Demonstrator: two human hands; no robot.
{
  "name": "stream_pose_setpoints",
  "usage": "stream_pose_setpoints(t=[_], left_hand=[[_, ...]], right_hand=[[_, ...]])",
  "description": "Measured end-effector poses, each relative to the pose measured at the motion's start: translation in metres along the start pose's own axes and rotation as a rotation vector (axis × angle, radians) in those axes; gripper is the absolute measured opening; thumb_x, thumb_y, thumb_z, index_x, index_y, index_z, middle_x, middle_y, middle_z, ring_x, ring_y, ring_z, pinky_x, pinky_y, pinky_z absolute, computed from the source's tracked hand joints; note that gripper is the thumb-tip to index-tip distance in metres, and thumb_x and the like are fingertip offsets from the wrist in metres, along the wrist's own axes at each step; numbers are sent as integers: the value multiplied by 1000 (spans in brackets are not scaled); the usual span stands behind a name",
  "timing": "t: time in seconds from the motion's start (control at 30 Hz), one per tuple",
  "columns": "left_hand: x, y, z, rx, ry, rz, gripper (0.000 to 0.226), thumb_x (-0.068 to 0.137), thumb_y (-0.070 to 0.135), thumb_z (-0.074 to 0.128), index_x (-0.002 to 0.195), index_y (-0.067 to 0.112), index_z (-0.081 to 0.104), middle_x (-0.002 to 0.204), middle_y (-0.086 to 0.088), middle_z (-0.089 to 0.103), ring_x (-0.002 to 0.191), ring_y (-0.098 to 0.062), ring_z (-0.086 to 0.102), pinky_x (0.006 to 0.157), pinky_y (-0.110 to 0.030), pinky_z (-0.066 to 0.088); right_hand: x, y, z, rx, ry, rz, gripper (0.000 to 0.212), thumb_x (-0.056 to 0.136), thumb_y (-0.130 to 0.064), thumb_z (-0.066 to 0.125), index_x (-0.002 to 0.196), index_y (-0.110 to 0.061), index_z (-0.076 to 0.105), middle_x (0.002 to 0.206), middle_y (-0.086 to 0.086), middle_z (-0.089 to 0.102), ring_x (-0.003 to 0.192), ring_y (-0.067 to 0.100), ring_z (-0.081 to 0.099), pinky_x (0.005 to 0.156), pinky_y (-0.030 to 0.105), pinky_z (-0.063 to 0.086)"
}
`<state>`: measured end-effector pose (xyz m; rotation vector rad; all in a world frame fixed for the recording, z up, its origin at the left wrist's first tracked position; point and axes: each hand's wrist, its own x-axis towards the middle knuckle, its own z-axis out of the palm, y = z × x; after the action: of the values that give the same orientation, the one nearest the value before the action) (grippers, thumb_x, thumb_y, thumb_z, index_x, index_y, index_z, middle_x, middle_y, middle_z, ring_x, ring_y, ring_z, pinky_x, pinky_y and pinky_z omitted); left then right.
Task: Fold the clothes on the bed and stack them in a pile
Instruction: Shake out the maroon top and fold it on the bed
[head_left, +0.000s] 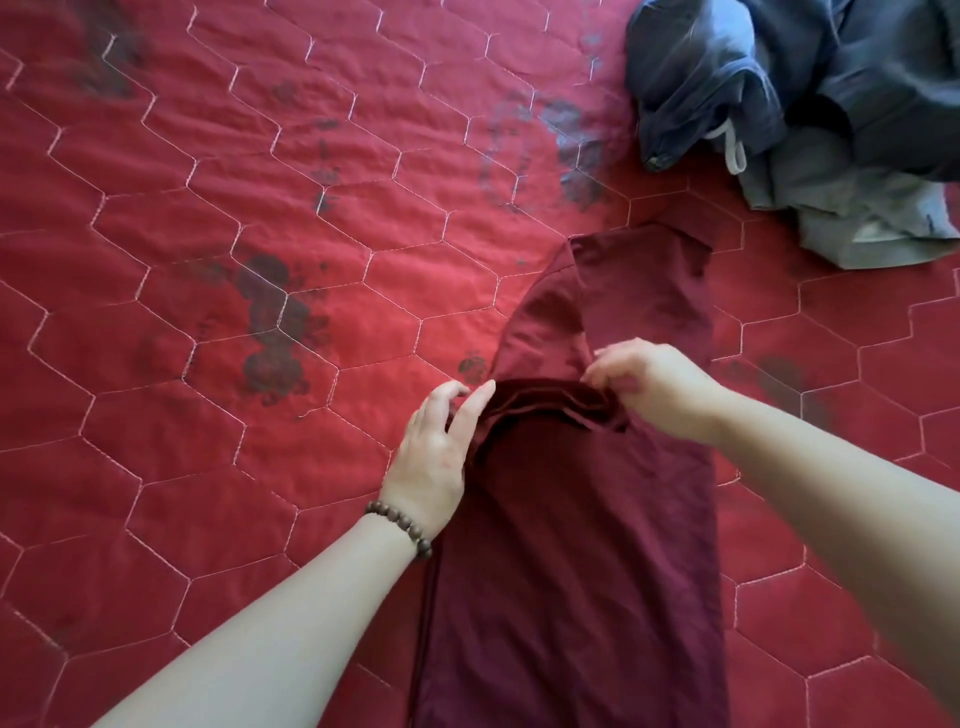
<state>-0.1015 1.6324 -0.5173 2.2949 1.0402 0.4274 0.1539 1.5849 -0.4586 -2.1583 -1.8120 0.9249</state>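
A dark maroon garment (576, 561) lies in a long strip on the red quilted bedspread (208, 291), running from the bottom edge up toward the right. Across its middle runs a bunched fold. My left hand (441, 452), with a bead bracelet at the wrist, rests at the fold's left end, fingers fairly straight against the cloth. My right hand (649, 384) pinches the fold's right end between thumb and curled fingers. The garment's far part (639, 296) lies flat beyond both hands.
A heap of unfolded blue and grey clothes (810, 114) with a white drawstring lies at the top right. The bedspread has pale hexagon stitching and dark printed patches, and its left half is open.
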Motion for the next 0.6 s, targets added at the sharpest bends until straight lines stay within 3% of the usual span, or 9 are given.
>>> stream_pose_setpoints(t=[0.07, 0.1, 0.17, 0.27, 0.37, 0.5, 0.6], left_hand=[[-5, -4, -1, 113, -34, 63, 87, 54, -19, 63, 136, 5, 50, 121, -18, 55, 103, -35, 58, 92, -47, 50], [-7, -6, -2, 159, -48, 59, 92, 49, -14, 67, 137, 4, 48, 123, -18, 55, 107, -35, 57, 95, -46, 48], [-6, -9, -5, 187, -91, 38, 98, 44, -6, 72, 138, 0, 45, 133, -17, 51, 121, -33, 51, 104, -44, 41], [-4, -11, -4, 170, -190, 120, 88, 49, -8, 73, 134, -2, 51, 143, -18, 46, 133, -35, 44, 107, -50, 38], [-2, -12, 3, 148, -239, 225, 74, 54, -22, 64, 126, -5, 58, 140, -21, 48, 132, -41, 42, 107, -55, 35], [-1, -17, 7, 148, -198, 263, 72, 56, -32, 52, 121, -3, 63, 134, -21, 54, 128, -43, 45, 107, -56, 30], [-2, -20, 9, 154, -201, 310, 73, 55, -36, 48, 119, -4, 64, 131, -22, 56, 124, -46, 48, 103, -61, 34]], right_hand=[[-18, 12, 7, -82, -80, 32, 44, 71, 18, 49, 87, -13, 76, 112, 2, 69, 116, 25, 56, 99, 12, 30], [-22, 16, 13, -73, -44, 89, 46, 72, 16, 48, 89, -15, 76, 116, 2, 67, 117, 24, 54, 100, 15, 31], [-22, 18, 23, -2, 107, 252, 41, 76, 8, 48, 93, -20, 73, 111, 2, 65, 107, 24, 57, 94, 26, 41], [-13, 8, 41, 74, 230, 473, 13, 88, -20, 59, 101, -18, 60, 98, 4, 63, 95, 26, 59, 82, 34, 45], [-1, -2, 59, 136, 183, 624, 42, 85, -40, 68, 109, -11, 49, 102, 7, 60, 97, 28, 56, 78, 35, 43], [13, -6, 66, 223, 246, 672, 23, 89, -30, 65, 92, -14, 49, 102, 10, 61, 86, 24, 49, 70, 28, 32], [13, 1, 63, 256, 311, 654, 10, 90, -18, 61, 91, -17, 51, 99, 8, 62, 81, 22, 49, 68, 27, 31]])
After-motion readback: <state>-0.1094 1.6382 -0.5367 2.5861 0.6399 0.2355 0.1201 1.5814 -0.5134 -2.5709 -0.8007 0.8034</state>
